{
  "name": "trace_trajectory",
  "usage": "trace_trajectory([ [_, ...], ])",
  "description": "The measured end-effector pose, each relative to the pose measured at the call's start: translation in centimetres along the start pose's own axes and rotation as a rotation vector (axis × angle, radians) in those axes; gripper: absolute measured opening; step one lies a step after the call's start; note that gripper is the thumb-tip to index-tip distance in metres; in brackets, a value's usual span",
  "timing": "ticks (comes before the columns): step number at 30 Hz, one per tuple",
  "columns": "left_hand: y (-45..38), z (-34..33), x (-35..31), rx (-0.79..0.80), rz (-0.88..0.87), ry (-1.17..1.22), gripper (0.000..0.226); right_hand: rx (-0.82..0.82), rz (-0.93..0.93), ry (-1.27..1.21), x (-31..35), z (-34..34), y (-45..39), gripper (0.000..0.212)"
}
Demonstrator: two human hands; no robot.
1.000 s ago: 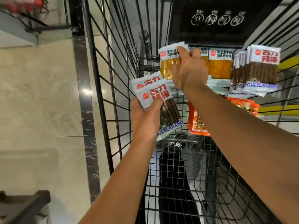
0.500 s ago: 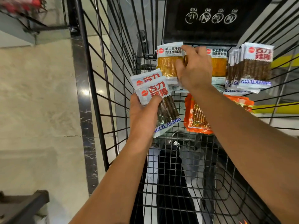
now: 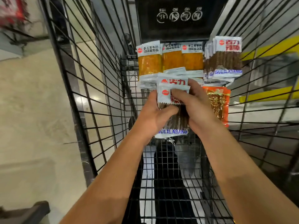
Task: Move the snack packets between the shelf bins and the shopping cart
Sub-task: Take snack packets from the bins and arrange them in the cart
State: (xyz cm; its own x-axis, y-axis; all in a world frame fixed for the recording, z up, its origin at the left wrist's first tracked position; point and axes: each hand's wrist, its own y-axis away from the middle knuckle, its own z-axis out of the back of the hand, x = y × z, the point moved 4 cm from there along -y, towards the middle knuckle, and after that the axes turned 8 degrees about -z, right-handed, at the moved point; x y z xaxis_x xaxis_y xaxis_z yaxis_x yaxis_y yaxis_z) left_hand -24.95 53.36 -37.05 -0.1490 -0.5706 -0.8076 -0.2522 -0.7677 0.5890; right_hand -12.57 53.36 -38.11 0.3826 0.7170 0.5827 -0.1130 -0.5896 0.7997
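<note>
Above the wire floor of the shopping cart (image 3: pixel 100 88), both hands hold a small stack of brown stick snack packets (image 3: pixel 174 110) in the middle of the basket. The left hand (image 3: pixel 153 117) grips the stack from its left edge, thumb curled over the front, and the right hand (image 3: pixel 196 109) grips the right edge with fingers bent across the top packet. Just behind the stack, three yellow snack packets (image 3: pixel 169 59) lean against the far end of the cart, under a black panel (image 3: pixel 178 18) with white round signs. At the right of them stands another pile of brown stick packets (image 3: pixel 226 57), close to the right wire wall. An orange packet (image 3: pixel 217 104) lies beside the right hand. Open wire floor stays free below the wrists, and a pale tiled floor (image 3: pixel 32 110) shows at the left of the cart.
</note>
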Motion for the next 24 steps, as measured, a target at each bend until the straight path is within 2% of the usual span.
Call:
trace_trajectory([
  [3,0.2,-0.2,0.4,0.028,0.045,0.007,0.063,-0.048,0.052,-0.07,0.6,1.0,0.2,0.051],
  [6,0.3,-0.3,0.7,0.103,0.11,0.0,0.052,-0.047,0.13,-0.058,1.3,2.0,0.4,0.064],
  [8,0.5,-0.9,1.0,0.142,0.142,0.03,0.045,-0.075,0.194,0.051,1.7,2.6,0.6,0.05],
  [11,0.4,-1.8,0.7,0.14,0.113,-0.001,0.048,-0.131,0.262,0.191,2.4,3.1,0.8,0.027],
  [13,0.3,-2.3,0.6,0.135,0.105,0.008,0.045,-0.138,0.287,0.225,3.0,3.4,1.0,0.025],
  [17,-0.1,-2.8,0.6,0.125,0.105,0.082,0.048,-0.101,0.349,0.299,3.9,3.6,1.4,0.033],
  [21,-0.2,-3.1,0.2,0.096,0.096,0.133,0.027,-0.173,0.374,0.336,4.1,3.9,1.1,0.016],
  [24,-0.4,-3.3,-0.1,0.08,0.09,0.098,0.019,-0.204,0.379,0.305,3.9,4.1,0.8,0.013],
])
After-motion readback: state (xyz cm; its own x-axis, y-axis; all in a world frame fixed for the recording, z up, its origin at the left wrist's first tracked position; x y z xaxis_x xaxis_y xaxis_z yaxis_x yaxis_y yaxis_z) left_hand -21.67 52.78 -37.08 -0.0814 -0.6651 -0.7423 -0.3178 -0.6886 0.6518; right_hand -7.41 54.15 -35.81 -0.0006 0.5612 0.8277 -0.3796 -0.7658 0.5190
